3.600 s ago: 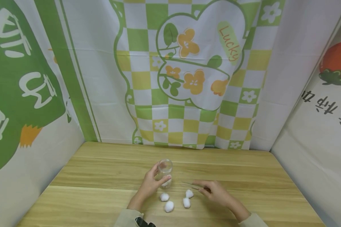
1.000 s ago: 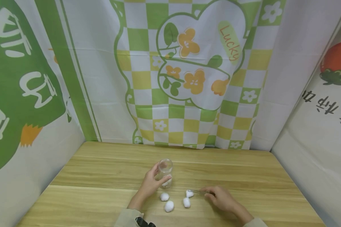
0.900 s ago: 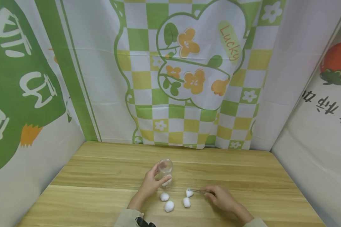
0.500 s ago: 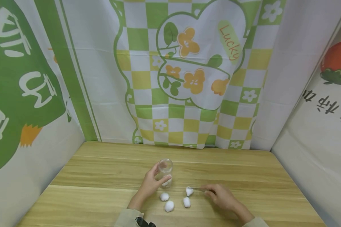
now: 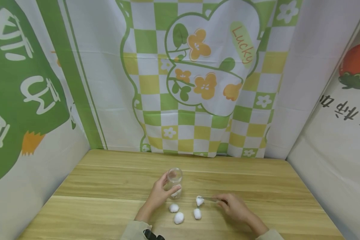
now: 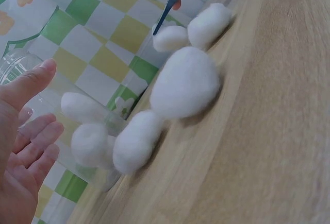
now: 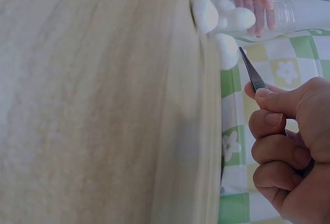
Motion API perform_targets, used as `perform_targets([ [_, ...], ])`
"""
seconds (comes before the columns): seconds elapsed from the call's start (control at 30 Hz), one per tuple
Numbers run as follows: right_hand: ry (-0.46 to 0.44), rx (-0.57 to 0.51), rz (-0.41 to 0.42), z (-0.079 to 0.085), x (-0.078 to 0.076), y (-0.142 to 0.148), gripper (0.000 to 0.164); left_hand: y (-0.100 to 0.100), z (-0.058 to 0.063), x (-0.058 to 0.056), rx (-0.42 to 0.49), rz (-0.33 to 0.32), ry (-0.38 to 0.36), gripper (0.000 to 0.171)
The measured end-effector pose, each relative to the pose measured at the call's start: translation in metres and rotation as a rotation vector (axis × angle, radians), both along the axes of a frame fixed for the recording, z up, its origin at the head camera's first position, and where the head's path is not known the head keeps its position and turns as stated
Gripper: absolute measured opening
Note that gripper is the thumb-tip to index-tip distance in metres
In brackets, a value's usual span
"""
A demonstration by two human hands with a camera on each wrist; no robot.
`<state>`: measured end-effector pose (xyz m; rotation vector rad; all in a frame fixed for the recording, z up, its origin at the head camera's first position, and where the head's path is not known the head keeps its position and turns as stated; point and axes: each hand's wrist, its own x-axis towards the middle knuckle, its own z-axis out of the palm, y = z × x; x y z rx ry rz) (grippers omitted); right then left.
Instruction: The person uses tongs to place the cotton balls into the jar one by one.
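My left hand (image 5: 157, 195) holds a clear glass jar (image 5: 175, 181) upright on the table, thumb on the near side and fingers behind it. White cotton balls (image 6: 88, 144) show inside the jar low down in the left wrist view. With curled fingers my right hand (image 5: 235, 208) pinches metal tweezers (image 7: 251, 72). The tweezer tips grip the top of one cotton ball (image 5: 199, 201), just right of the jar. Another cotton ball (image 5: 197, 214) lies right below it in the head view. Two more, an upper cotton ball (image 5: 174, 208) and a lower cotton ball (image 5: 178, 218), lie in front of the jar.
The wooden table (image 5: 123, 173) reaches back to a checked green and yellow curtain (image 5: 186, 133). Printed fabric hangs at the left and right sides. A black strap (image 5: 150, 234) sits on the left sleeve.
The tweezers came down from beside the jar onto the upper right cotton ball and closed on it. That ball has since shifted slightly up, away from its neighbour. My left hand and jar stayed put.
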<state>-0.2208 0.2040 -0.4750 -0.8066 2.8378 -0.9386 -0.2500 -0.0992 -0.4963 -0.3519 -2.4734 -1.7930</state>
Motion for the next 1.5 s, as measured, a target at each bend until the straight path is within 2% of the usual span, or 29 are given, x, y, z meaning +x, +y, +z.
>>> perform_targets([
  [0.2,-0.018,-0.017,-0.017,0.006,0.000,-0.002,0.025,0.000,0.000,0.000,-0.005,-0.004,0.012,0.081],
  [0.6,0.084,-0.028,-0.011,0.021,-0.004,-0.003,0.025,0.002,0.000,-0.002,0.019,-0.001,0.023,0.074],
  [0.8,0.057,-0.036,-0.011,0.025,-0.005,-0.004,0.026,0.002,-0.001,-0.002,0.017,-0.001,0.032,0.073],
  [1.03,0.078,-0.045,-0.018,0.029,-0.005,-0.009,0.025,0.001,-0.001,0.000,0.022,-0.008,0.043,0.070],
  [1.5,0.082,-0.086,-0.009,0.047,-0.008,-0.017,0.025,0.000,0.000,0.001,0.019,-0.016,0.029,0.077],
])
